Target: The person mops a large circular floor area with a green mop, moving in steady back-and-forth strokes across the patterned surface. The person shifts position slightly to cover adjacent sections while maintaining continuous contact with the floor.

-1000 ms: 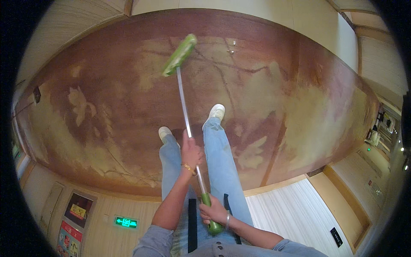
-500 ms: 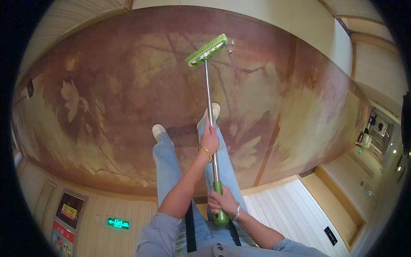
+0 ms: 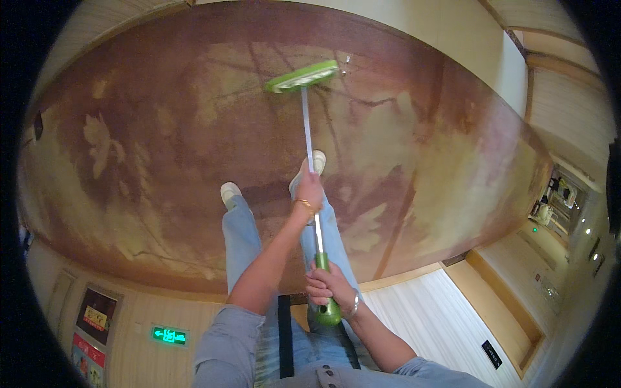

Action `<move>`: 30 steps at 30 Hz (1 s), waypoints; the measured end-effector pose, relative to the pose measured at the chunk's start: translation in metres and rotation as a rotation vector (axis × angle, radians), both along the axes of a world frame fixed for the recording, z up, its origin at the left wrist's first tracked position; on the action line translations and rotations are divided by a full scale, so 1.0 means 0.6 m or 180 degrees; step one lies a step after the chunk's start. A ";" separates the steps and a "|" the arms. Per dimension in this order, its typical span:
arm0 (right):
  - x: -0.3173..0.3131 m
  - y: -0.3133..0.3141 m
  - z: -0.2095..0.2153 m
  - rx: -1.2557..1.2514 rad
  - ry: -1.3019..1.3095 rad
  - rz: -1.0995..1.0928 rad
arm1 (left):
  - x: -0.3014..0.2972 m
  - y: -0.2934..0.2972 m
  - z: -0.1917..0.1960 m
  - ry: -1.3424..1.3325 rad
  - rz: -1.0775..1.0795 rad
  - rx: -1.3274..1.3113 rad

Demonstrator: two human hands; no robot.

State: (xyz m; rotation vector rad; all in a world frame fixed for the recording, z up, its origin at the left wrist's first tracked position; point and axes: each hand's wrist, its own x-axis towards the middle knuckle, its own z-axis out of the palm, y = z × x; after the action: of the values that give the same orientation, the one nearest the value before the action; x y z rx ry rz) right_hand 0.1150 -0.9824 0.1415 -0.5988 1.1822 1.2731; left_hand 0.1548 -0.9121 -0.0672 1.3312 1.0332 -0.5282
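Note:
I hold a broom with a white pole and a flat green head. The head rests on a brown carpet with a pale leaf pattern, ahead of my feet. My left hand, with a bracelet on its wrist, grips the pole halfway up. Nearer my body, my right hand closes around the green grip at the top end. My white shoes and blue jeans show below the pole.
Pale panelled walls border the carpet. A lit green sign and framed posters hang at lower left. A small black plate sits on the wall at lower right. A lit doorway opens on the right.
The broom head has swung from the left to the right across the carpet and turned broadside. Both hands stayed on the pole and shifted right with it.

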 end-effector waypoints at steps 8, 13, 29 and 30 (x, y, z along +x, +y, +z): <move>-0.079 -0.024 0.063 -0.0057 -0.0129 0.0636 | -0.066 -0.001 0.119 0.0159 0.1009 -0.1057; -0.157 0.088 0.026 0.0447 -0.0018 0.1190 | -0.224 0.193 0.071 0.0039 0.2751 -0.1781; -0.258 0.296 -0.057 0.0322 -0.0197 0.0813 | -0.350 0.350 -0.137 0.0290 0.1370 -0.0856; -0.255 0.281 -0.048 0.0096 -0.0244 0.0721 | -0.301 0.315 -0.077 0.0169 0.1682 -0.1715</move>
State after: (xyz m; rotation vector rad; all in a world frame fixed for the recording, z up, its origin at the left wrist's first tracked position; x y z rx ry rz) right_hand -0.0383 -0.8136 0.1128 -0.7692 1.0517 1.4427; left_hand -0.0259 -0.7232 -0.1136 0.5415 1.1319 -0.3981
